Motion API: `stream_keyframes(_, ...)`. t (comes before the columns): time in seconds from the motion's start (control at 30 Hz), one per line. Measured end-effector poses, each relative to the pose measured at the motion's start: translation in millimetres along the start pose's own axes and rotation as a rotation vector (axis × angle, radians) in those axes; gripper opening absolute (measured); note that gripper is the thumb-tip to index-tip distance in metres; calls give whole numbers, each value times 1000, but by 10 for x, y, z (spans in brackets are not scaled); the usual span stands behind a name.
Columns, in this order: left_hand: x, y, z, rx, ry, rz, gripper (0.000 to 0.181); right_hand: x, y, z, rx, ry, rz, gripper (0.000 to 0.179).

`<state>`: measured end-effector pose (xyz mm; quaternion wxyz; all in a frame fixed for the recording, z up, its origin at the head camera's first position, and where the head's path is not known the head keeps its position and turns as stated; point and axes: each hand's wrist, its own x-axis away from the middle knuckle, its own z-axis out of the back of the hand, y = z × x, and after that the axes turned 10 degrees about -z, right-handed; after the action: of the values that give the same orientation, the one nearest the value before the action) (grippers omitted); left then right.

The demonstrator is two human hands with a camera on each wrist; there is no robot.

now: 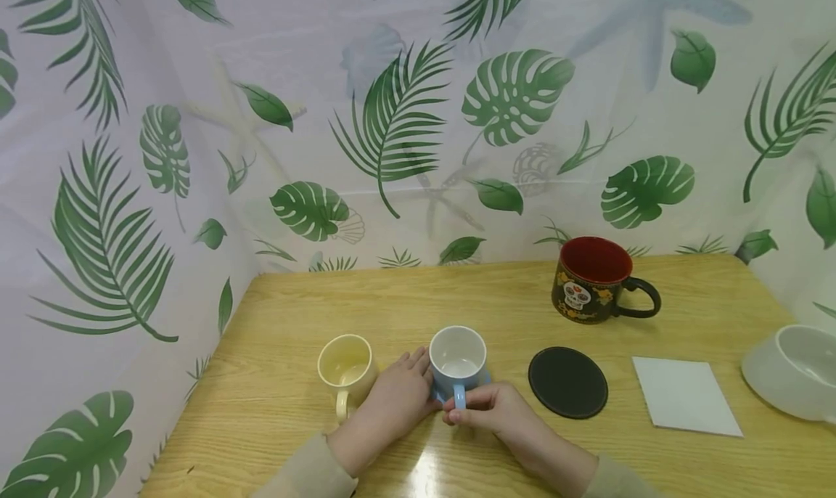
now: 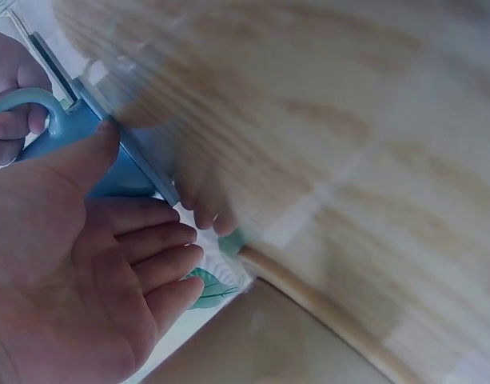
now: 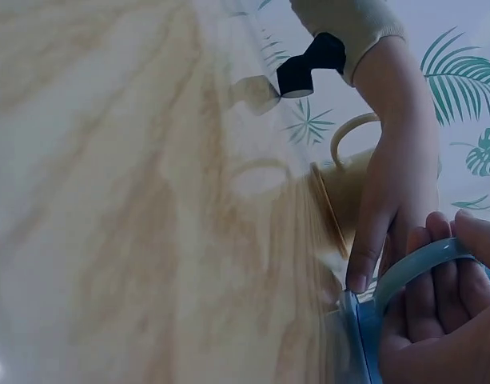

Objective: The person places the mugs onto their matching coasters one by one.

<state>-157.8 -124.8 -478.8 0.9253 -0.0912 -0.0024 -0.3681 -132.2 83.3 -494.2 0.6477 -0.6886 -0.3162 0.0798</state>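
Note:
A light blue mug (image 1: 458, 349) with a white inside stands upright on a blue coaster (image 1: 485, 379) near the middle of the table. My right hand (image 1: 491, 409) pinches the mug's handle between thumb and fingers; the handle (image 3: 420, 268) also shows in the right wrist view. To the left, my left hand (image 1: 398, 396) lies beside the mug with its fingers extended. Its thumb and index finger touch the coaster's edge (image 2: 155, 176) in the left wrist view. A yellow mug (image 1: 347, 367) stands just left of that hand, its handle partly behind the wrist.
On the wooden table (image 1: 274, 440) to the right lie a round black coaster (image 1: 567, 382) and a white square coaster (image 1: 686, 395). Behind them stands a black skull-patterned mug (image 1: 581, 295) with a red inside. A white mug (image 1: 787, 378) is at the right edge. Leaf-patterned cloth (image 1: 418, 237) walls the back and sides.

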Motion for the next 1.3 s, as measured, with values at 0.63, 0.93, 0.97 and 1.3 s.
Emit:
stream_keyframes(0.63, -34, 17, -45, -12, 0, -10, 55, 56, -3, -29, -1, -22, 1, 38)
stream_keyframes(0.93, 2, 5, -26, -23, 9, -7, 59, 121, -93, 17, 74, -78, -66, 41)
stream_keyframes(0.97, 9, 6, -21, -20, 8, -6, 59, 127, -100, 20, 81, -87, -65, 41)
stream_keyframes(1.3, 76, -8, 43, 5, -1, -26, 66, 174, -138, 22, 158, -114, -37, 42)
